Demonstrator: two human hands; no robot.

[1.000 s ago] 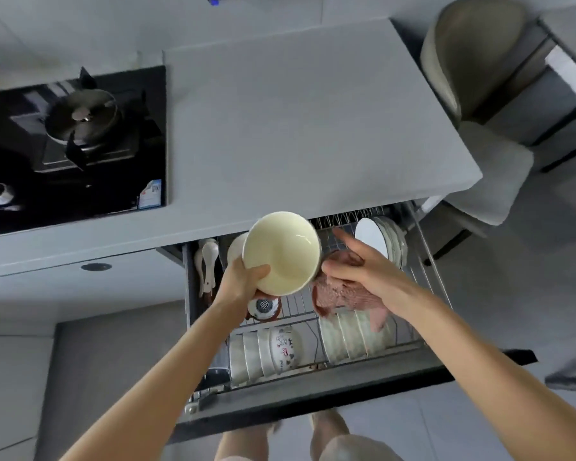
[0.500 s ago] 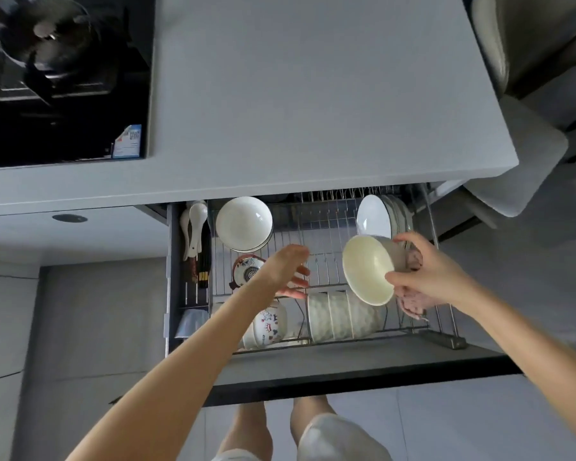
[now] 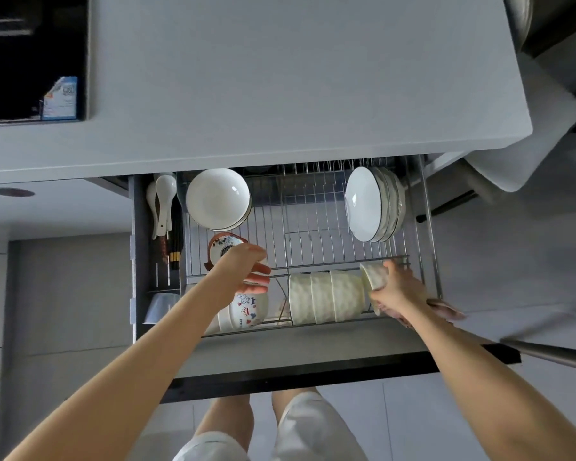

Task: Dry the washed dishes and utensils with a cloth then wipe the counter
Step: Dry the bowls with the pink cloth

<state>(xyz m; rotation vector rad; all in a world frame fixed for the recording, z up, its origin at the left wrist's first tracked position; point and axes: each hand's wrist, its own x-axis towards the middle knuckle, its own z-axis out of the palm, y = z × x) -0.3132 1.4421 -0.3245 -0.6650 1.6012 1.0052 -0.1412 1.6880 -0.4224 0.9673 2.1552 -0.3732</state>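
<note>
Grey counter (image 3: pixel 280 78) overhangs an open wire drawer rack (image 3: pixel 313 224). At its near right, the right hand (image 3: pixel 398 289) grasps 1 cream bowl (image 3: pixel 373 272) against the end of the row of cream bowls (image 3: pixel 326 297), with the pink cloth (image 3: pixel 444 309) tucked beneath. This looks like a dried bowl being slotted home. The left hand (image 3: pixel 246 272) hovers relaxed and empty above the printed bowl (image 3: pixel 246 311), probably the next to lift and dry. Plates (image 3: pixel 369 204) stand far right. Rack wires crowd the slot.

A: Left hand (image 3: pixel 246 272)?
B: Mid-frame, its arm reaching up from the lower left, fingers loose and nearly straight.
A: And the right hand (image 3: pixel 401 289)?
B: Centre right, arm from the lower right, fingers curled round a cream bowl (image 3: pixel 373 276).
</note>
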